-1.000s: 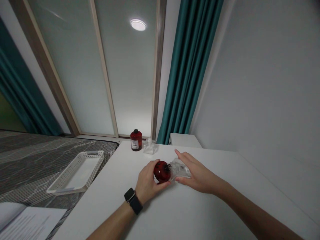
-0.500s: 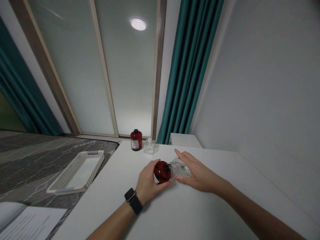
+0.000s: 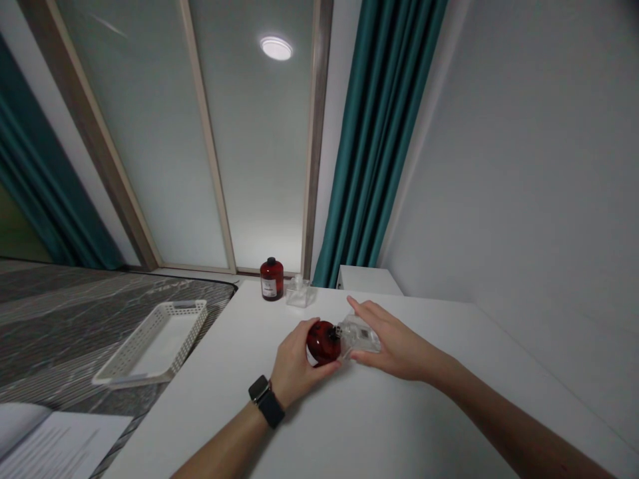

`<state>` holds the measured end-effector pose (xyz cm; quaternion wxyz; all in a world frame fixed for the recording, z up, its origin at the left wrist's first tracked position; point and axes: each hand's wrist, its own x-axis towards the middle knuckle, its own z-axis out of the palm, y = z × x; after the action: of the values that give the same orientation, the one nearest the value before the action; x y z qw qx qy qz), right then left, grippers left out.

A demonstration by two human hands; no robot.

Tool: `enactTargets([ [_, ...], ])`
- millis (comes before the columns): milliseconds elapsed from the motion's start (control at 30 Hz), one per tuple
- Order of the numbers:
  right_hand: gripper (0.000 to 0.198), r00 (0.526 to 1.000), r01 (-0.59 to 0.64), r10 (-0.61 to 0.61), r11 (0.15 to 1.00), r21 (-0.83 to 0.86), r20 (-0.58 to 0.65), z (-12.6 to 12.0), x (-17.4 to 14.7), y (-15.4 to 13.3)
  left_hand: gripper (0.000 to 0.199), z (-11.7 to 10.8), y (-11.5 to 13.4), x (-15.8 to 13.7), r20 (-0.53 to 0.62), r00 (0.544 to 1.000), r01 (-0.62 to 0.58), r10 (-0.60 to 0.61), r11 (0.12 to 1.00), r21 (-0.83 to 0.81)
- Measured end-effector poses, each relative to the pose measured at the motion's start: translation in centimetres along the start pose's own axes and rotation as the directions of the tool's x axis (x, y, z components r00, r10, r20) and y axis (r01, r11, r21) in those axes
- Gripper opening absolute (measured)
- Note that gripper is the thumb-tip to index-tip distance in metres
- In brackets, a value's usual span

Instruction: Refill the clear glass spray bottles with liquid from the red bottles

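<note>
My left hand (image 3: pixel 298 356), with a black watch on its wrist, is wrapped round a dark red bottle (image 3: pixel 324 340) whose neck points to the right. In my right hand (image 3: pixel 392 342) is a clear, square-sided bottle (image 3: pixel 360 334), tipped on its side with its mouth toward the red bottle's neck. The two necks meet or nearly meet; whether they touch I cannot tell. Both bottles are just over the white table (image 3: pixel 389 426).
At the table's far edge stand another red bottle (image 3: pixel 272 281) with a black cap and a white label, and a clear glass bottle (image 3: pixel 299 293). On the left are a white perforated basket (image 3: pixel 112 380) and an open book (image 3: pixel 60 442). Behind the table is a white cabinet (image 3: pixel 369 279).
Almost nothing differs. My right hand and the clear bottle have shifted very slightly; my left hand keeps its hold on the red bottle.
</note>
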<state>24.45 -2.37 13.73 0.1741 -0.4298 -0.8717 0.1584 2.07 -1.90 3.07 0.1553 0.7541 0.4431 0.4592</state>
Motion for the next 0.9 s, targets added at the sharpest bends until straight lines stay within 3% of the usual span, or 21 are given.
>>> enactTargets([
  [900,0.09,0.999,0.036,-0.036,0.999,-0.005,0.0,-0.3,-0.14,0.3,0.071,-0.32,0.56,-0.05,0.057,0.998,0.014,-0.011,0.998,-0.053],
])
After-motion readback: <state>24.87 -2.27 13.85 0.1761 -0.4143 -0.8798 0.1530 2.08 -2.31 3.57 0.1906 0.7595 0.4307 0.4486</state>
